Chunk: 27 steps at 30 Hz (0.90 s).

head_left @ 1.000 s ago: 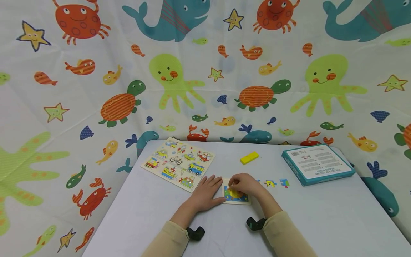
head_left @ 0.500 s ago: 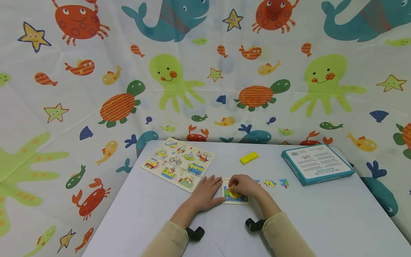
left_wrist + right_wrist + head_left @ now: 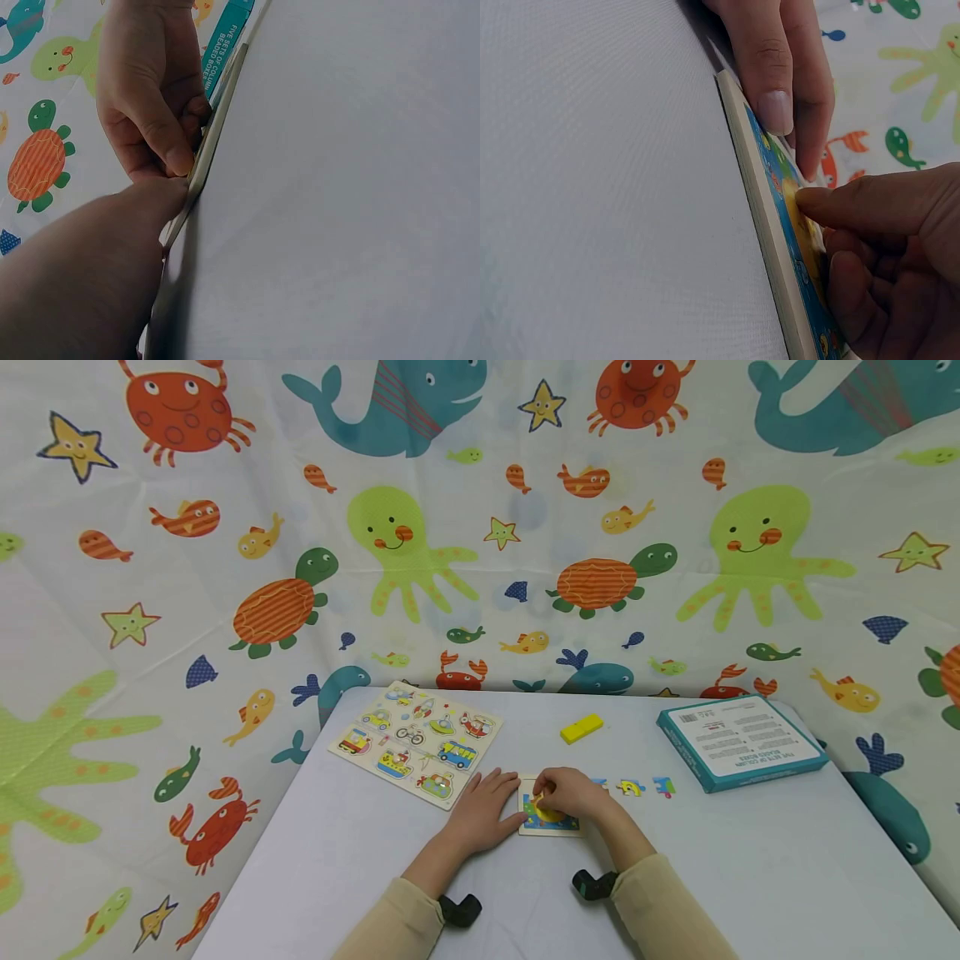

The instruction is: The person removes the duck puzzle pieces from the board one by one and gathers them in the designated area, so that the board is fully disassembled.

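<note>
A small wooden jigsaw puzzle (image 3: 754, 202) with a blue and yellow picture lies flat on the table. My left hand (image 3: 480, 814) rests on the table at its left side, fingers spread, with the thumb against the puzzle's edge. Over the puzzle, my right hand (image 3: 573, 792) has its thumb and curled fingers together, pinching a yellow puzzle piece (image 3: 550, 816) that the hand mostly covers. In the right wrist view, the right thumb touches the yellow part of the picture. Loose puzzle pieces (image 3: 631, 787) lie in a row to the right, one partly behind the right hand.
A larger wooden vehicle puzzle board (image 3: 416, 743) lies at the back left. Behind the hands is a yellow block (image 3: 582, 728). At the back right stands a teal and white box (image 3: 742, 743). A sea-animal cloth (image 3: 525, 527) hangs behind the table.
The left thumb has shifted up slightly along the puzzle's edge. My right hand stays over the puzzle with barely any movement.
</note>
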Available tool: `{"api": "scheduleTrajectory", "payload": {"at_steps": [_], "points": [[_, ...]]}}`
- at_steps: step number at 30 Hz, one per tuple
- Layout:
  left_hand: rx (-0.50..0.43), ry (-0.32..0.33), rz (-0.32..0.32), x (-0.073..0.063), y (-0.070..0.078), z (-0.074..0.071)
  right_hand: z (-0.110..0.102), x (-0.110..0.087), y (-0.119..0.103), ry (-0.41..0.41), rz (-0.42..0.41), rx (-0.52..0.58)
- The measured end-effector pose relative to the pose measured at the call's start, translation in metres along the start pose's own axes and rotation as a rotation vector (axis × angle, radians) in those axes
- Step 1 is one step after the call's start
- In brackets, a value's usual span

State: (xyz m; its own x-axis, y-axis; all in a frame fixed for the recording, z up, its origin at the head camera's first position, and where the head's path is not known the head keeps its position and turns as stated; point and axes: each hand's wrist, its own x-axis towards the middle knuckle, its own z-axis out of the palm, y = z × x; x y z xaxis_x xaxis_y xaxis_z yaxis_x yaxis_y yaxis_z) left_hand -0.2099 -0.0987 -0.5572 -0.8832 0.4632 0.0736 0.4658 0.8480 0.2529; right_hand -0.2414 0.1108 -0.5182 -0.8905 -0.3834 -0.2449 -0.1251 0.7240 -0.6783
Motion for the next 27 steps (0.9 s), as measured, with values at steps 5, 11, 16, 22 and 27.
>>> {"api": "scheduleTrajectory", "payload": {"at_steps": [5, 11, 16, 22, 27], "points": [[-0.012, -0.002, -0.003, -0.0005, 0.0018, -0.0015, 0.0015, 0.002, 0.001, 0.011, 0.002, -0.008], [-0.027, -0.001, 0.003, -0.001, 0.0028, -0.0041, 0.0023, 0.003, 0.0029, 0.026, -0.003, 0.002], [-0.021, -0.002, 0.006, -0.0011, 0.0025, -0.0044, 0.0017, 0.0022, 0.004, 0.028, -0.004, 0.065], [-0.023, -0.001, 0.004, -0.0009, 0.002, -0.0033, 0.0005, 0.0028, 0.0053, 0.017, -0.011, 0.132], [-0.053, -0.006, -0.007, -0.0005, 0.0029, -0.0038, -0.0006, 0.004, 0.0082, 0.007, -0.023, 0.16]]}}
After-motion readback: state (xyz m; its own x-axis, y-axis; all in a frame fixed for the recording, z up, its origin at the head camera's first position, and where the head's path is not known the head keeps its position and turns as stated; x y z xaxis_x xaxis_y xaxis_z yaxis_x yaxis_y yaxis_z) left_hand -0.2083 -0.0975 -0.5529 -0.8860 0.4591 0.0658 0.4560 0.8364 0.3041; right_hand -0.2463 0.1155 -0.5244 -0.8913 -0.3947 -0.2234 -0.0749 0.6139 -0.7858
